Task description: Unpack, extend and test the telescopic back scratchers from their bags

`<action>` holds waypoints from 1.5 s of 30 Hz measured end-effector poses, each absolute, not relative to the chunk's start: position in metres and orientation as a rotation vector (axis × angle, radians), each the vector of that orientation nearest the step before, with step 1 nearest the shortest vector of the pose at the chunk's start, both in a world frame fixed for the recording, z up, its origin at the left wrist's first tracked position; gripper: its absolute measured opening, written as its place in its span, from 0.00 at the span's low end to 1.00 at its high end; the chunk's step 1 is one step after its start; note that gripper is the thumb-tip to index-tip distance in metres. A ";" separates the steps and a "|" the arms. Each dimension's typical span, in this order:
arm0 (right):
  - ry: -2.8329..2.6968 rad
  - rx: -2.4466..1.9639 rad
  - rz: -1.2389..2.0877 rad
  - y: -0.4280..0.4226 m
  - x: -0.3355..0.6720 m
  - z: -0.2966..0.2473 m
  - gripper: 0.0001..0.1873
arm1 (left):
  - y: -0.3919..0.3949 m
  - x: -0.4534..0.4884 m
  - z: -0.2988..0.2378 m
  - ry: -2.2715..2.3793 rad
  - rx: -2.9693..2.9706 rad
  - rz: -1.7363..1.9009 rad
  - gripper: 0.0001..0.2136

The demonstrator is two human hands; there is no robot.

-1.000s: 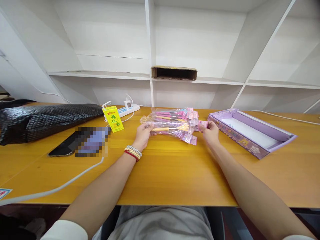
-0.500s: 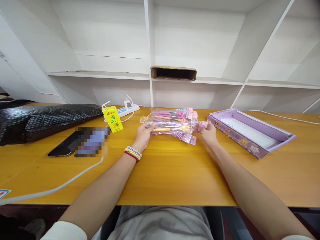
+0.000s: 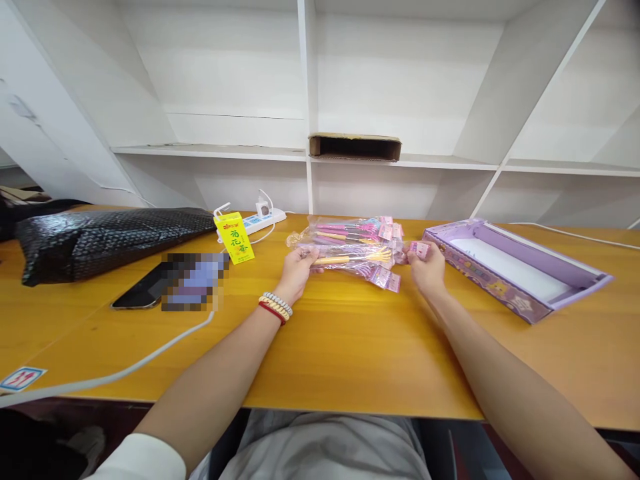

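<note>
My left hand (image 3: 297,270) is closed on the handle end of a yellow back scratcher (image 3: 350,258) in a clear plastic bag. At the other end, my right hand (image 3: 428,268) pinches the bag's pink card label (image 3: 419,251). The scratcher lies level between the hands, its finger-shaped tip towards the right. Behind and beneath it are several more bagged pink and purple back scratchers (image 3: 350,230), with pink labels on their right ends. The held bag partly covers them.
An open purple display box (image 3: 505,291) stands at right. To the left are a yellow drink carton (image 3: 235,239), power strip (image 3: 273,217), phone (image 3: 143,285) and black bubble-wrapped parcel (image 3: 115,237). A white cable (image 3: 150,357) crosses the wooden table. A cardboard box (image 3: 355,148) sits on the shelf.
The whole view has shifted slightly, so everything appears a little further right. Both hands keep the same hold on the yellow back scratcher's bag.
</note>
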State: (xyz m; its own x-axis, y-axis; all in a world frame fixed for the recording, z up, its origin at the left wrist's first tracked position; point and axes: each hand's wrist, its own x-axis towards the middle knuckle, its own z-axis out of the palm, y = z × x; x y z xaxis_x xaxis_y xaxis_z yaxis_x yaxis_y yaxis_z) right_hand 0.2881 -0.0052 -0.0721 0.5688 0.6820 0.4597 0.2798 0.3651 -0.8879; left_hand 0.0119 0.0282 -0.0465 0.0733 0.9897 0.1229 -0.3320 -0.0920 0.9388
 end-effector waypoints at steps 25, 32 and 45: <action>-0.966 -1.211 0.580 -0.008 0.285 -0.065 0.07 | 0.034 0.006 -0.051 0.844 1.109 1.366 0.10; -1.038 -1.379 0.381 -0.012 0.286 -0.063 0.05 | 0.037 0.005 -0.052 0.832 1.122 1.395 0.10; -0.974 -1.260 0.572 -0.007 0.295 -0.072 0.13 | 0.035 0.005 -0.051 0.852 1.103 1.395 0.09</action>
